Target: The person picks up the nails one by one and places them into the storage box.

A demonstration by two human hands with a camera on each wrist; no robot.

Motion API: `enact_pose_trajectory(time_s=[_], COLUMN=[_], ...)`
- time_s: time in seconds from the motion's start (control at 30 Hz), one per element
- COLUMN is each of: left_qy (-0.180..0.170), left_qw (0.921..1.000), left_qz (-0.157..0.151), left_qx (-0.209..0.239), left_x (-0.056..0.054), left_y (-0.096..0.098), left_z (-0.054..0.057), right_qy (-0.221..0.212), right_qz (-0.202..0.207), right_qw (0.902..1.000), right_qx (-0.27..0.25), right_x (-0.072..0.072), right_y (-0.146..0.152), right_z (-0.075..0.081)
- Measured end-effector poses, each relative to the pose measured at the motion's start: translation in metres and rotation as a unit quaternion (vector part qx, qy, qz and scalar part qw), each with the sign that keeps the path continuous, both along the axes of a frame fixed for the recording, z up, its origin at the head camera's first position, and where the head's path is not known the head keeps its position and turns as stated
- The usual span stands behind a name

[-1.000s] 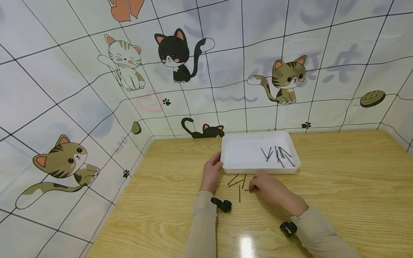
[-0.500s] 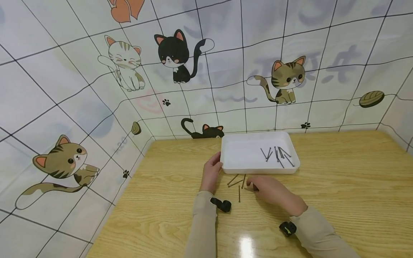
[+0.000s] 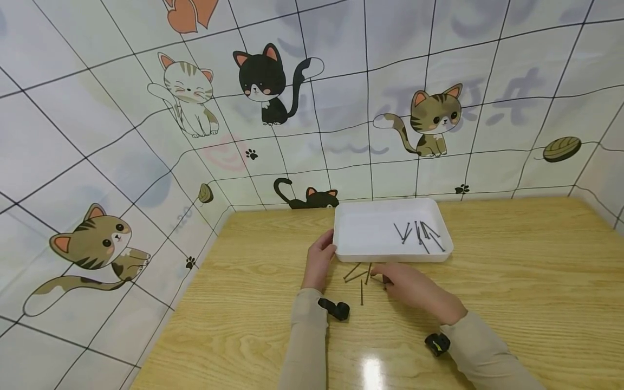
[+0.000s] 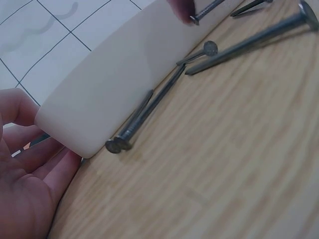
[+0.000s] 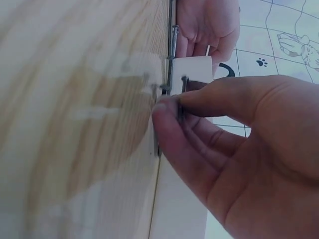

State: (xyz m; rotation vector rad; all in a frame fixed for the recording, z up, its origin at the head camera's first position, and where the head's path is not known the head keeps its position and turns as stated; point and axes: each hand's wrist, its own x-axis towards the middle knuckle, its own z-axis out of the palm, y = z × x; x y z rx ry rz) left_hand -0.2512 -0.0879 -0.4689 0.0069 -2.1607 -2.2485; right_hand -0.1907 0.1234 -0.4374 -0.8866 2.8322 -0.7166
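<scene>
My left hand (image 3: 319, 261) holds the left end of a white tray (image 3: 385, 258), its thumb and fingers at the corner in the left wrist view. Just in front of the tray, my right hand (image 3: 411, 287) pinches a nail (image 5: 185, 83) between thumb and fingertip, raised slightly off the table; the fingers partly cover it. Several loose nails (image 3: 362, 292) lie on the table between the hands, their flat heads plain in the left wrist view. More nails (image 3: 420, 233) are spread over the right half of the tray's floor.
The wood-grain table (image 3: 526, 281) extends around the tray. Behind it rises a wall covering (image 3: 351, 108) with printed cats and grid lines. Each wrist carries a small black camera (image 3: 437, 344).
My right hand has shifted slightly left and picked up the nail, which now tilts from its fingertips. The left hand and tray stay in place.
</scene>
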Motion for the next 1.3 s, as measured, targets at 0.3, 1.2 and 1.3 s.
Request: enact_pose_trajectory(time_s=[0.3,1.2,1.3], left_qy=[0.002,0.007,0.008], left_qw=[1.0000,0.9998,0.9999], left_qz=[-0.009,0.015,0.014], left_qx=[-0.002,0.005,0.003], left_x=[0.000,-0.013,-0.013], left_y=[-0.001,-0.002,-0.002], left_z=[0.001,-0.020,-0.020], right_qy=[0.005,-0.088,-0.084], right_qz=[-0.001,-0.025,-0.017], right_qw=[0.9998,0.9899,0.9865], right_qx=[-0.020,-0.108,-0.139], right_x=[0.001,-0.006,-0.009], right_y=[0.006,0.014,0.014], right_z=[0.001,0.019,0.021])
